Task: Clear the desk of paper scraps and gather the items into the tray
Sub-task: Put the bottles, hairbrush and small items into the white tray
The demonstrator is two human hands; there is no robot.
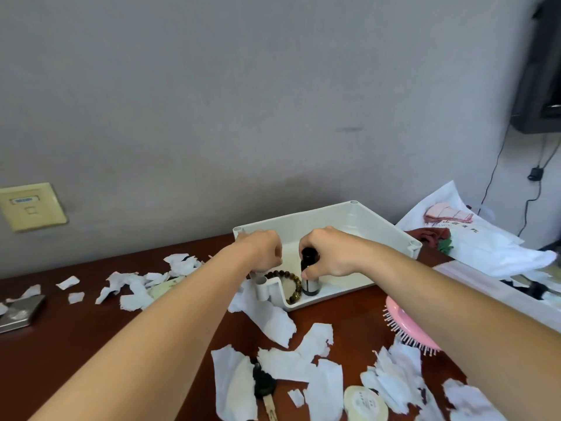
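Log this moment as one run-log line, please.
right hand: grips dark bottle in tray | left hand: curled by bead bracelet, hold unclear | paper scraps: on desk

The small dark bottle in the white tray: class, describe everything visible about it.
The small dark glass-looking bottle stands upright inside the white plastic tray, near its front wall. Its cap is black, its lower body greyish. The right hand grips its top; the brown bead bracelet lies right beside it.

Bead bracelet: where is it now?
Head view, centre: bead bracelet in the white tray, front-left corner, left of the dark bottle the right hand grips.
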